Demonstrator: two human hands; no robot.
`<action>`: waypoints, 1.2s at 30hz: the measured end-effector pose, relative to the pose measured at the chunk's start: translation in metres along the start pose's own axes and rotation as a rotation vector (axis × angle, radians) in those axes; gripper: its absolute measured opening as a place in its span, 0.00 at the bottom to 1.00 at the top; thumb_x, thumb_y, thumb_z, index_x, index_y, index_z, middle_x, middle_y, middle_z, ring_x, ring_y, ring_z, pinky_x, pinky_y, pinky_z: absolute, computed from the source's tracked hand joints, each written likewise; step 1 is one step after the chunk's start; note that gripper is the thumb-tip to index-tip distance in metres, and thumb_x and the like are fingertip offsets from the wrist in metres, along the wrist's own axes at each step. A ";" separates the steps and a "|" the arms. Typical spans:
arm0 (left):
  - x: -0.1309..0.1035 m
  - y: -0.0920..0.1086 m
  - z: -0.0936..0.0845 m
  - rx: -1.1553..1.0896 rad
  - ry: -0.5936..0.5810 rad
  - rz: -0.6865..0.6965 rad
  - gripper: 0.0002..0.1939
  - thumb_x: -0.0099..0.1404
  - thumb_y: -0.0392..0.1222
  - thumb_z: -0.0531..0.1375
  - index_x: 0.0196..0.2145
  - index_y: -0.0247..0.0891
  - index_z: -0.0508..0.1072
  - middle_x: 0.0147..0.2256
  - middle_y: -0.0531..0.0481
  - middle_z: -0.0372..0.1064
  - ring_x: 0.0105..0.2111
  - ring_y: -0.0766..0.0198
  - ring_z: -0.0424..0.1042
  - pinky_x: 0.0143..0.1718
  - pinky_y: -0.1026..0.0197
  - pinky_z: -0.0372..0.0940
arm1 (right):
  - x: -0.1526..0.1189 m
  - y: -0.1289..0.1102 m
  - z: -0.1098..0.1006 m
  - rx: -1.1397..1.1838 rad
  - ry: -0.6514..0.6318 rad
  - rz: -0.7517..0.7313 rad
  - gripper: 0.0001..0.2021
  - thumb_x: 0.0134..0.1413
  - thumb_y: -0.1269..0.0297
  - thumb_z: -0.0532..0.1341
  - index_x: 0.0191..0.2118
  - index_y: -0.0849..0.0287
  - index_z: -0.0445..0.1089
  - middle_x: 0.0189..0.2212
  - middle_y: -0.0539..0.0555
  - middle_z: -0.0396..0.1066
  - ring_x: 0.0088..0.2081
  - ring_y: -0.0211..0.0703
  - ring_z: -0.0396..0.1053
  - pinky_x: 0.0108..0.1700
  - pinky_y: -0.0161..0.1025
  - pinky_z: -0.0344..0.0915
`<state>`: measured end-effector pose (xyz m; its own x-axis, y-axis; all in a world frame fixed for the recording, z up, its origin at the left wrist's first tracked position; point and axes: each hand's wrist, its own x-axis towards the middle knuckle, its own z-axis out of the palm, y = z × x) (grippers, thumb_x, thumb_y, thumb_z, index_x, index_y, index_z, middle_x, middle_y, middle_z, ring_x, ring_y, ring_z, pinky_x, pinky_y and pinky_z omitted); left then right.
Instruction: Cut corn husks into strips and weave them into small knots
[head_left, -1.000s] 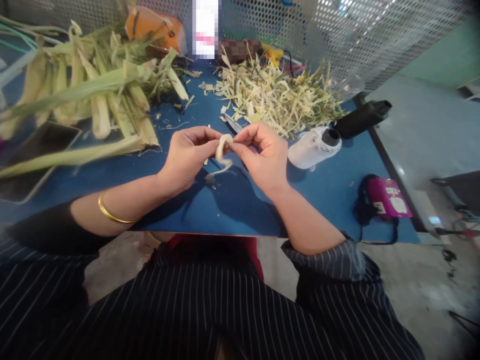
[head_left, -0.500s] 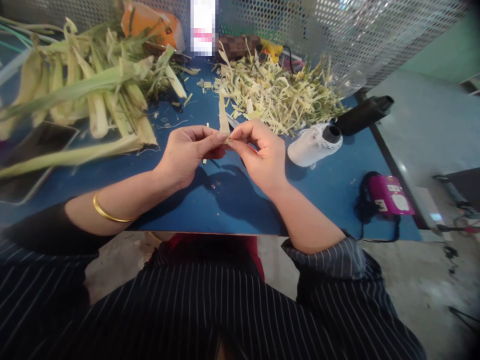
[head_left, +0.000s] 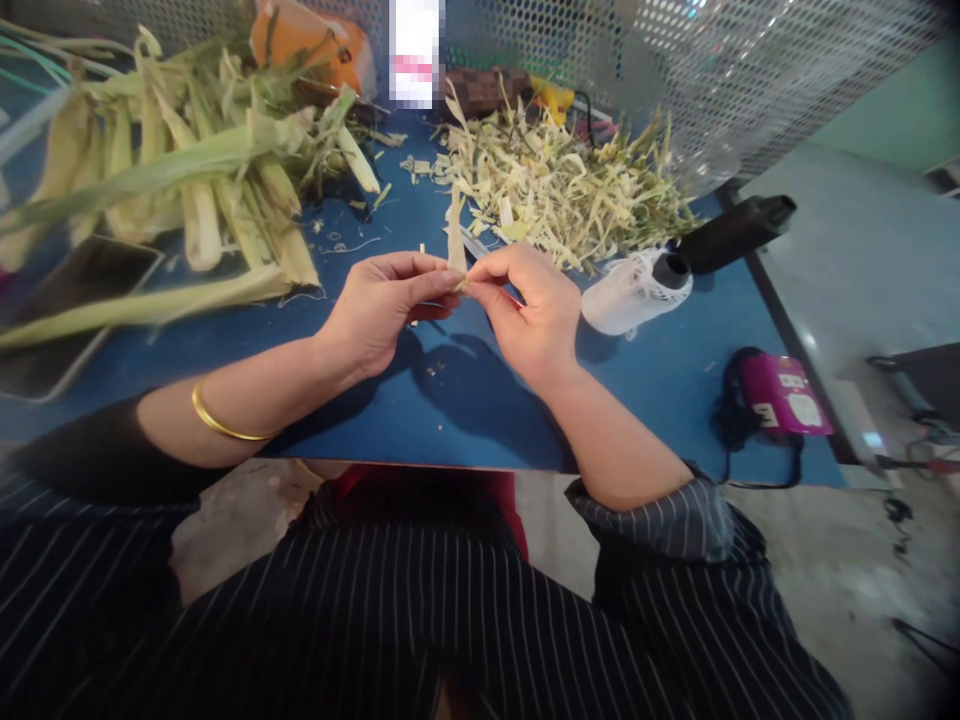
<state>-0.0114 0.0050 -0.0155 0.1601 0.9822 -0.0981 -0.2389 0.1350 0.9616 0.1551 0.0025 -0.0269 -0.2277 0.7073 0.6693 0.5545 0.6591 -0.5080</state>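
Over the blue table (head_left: 360,425), my left hand (head_left: 394,310) pinches the lower end of a pale, flat strip of plant fibre (head_left: 455,235) between thumb and forefinger. The strip stands upright above my fingertips. From the other side my right hand (head_left: 525,310) pinches the same end, its fingertips touching those of the left. What lies exactly between the fingertips is too small to make out. A thin grey blade-like tool (head_left: 474,243) shows just behind the right hand.
Thick green-yellow stalks (head_left: 202,215) lie at left, partly over a dark flat tablet-like object (head_left: 79,285). Shredded pale strips (head_left: 570,190) are heaped behind my hands. At right are a net-wrapped white thread cone (head_left: 626,300), a black cone (head_left: 735,235) and a magenta box (head_left: 787,390).
Both hands keep their pinch at the strip's end with hardly any movement. The whole view has shifted slightly, so things appear a little farther right.
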 end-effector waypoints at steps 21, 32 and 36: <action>-0.002 0.003 0.004 0.110 0.054 0.002 0.05 0.55 0.40 0.66 0.26 0.35 0.78 0.27 0.48 0.75 0.28 0.66 0.74 0.34 0.63 0.69 | 0.001 0.005 0.003 0.154 -0.002 0.150 0.05 0.58 0.60 0.60 0.36 0.55 0.67 0.30 0.48 0.68 0.32 0.38 0.68 0.39 0.42 0.69; 0.000 0.000 -0.002 -0.029 -0.033 -0.087 0.04 0.53 0.38 0.65 0.28 0.35 0.77 0.28 0.49 0.74 0.31 0.65 0.75 0.33 0.63 0.69 | 0.000 0.003 -0.002 -0.070 0.001 -0.048 0.06 0.60 0.61 0.58 0.34 0.50 0.71 0.33 0.49 0.70 0.41 0.44 0.69 0.51 0.50 0.63; 0.000 -0.001 0.000 -0.003 -0.007 -0.060 0.04 0.53 0.37 0.65 0.29 0.35 0.77 0.28 0.49 0.75 0.30 0.65 0.75 0.35 0.63 0.70 | -0.001 0.005 -0.001 -0.058 -0.001 -0.029 0.05 0.59 0.60 0.59 0.34 0.50 0.72 0.33 0.49 0.70 0.42 0.45 0.69 0.52 0.50 0.62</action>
<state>-0.0117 0.0045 -0.0163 0.1812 0.9713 -0.1541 -0.2313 0.1944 0.9533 0.1588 0.0048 -0.0297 -0.2455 0.6882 0.6827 0.5929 0.6638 -0.4559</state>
